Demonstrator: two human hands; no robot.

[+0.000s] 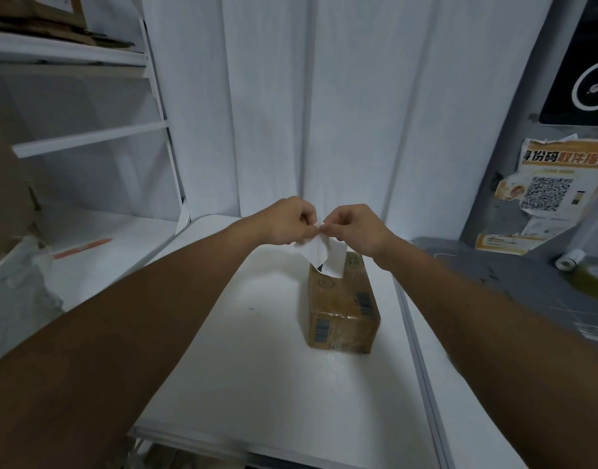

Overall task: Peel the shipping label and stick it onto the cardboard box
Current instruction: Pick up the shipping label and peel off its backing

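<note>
A small brown cardboard box [341,306] wrapped in clear tape lies on the white table [257,367], right of centre. Above its far end hangs a white shipping label [319,253], its two layers splitting apart at the top. My left hand [285,220] pinches the label's upper corner from the left. My right hand [356,228] pinches the same corner from the right. The fingertips of both hands meet at that corner, and the label's lower edge hangs just over the box's far end.
White shelving [87,137] stands at the left with cardboard on top, and an orange pen [82,248] lies on its lower shelf. A grey counter [514,286] with a label roll [570,259] is at the right. A QR-code poster [554,184] hangs above it.
</note>
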